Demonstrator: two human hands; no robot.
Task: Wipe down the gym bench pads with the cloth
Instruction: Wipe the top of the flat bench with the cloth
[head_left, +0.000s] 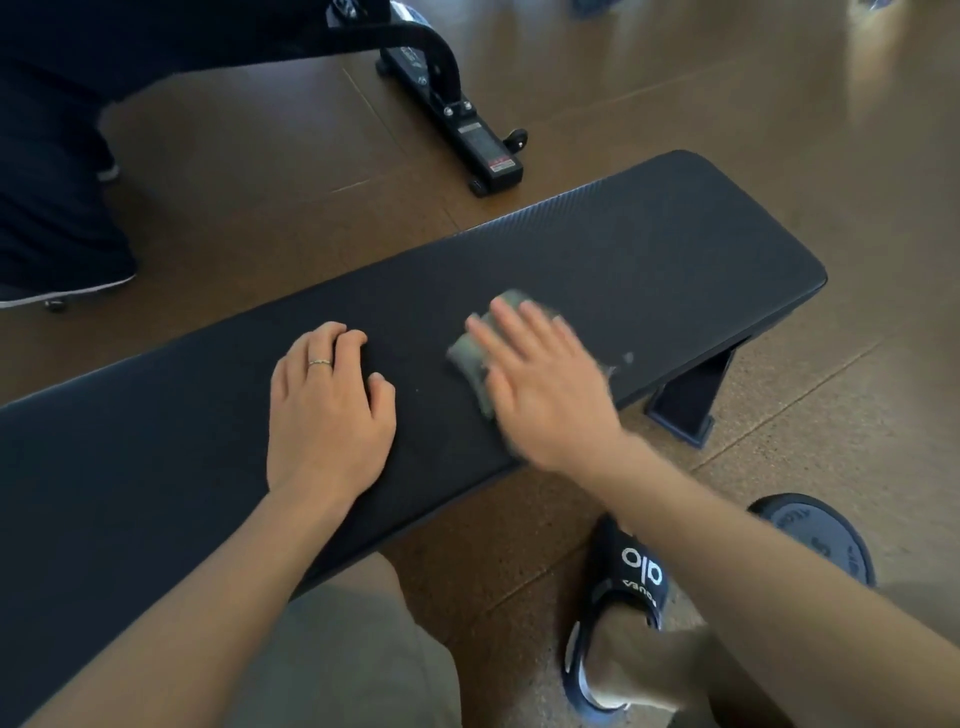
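Cloth (475, 348) lies flat on the bench pad (649, 249), under the flat, open right hand (540, 384). At 9 o'clock, the left hand (327, 410) rests with curled fingers, holding nothing. Press evenly and reach every edge.

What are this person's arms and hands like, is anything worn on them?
Both forearms are bare, with no sleeves, gloves or watch in view. The left hand wears a thin, light-coloured ring on one finger. The right hand shows no jewellery, though it is blurred.
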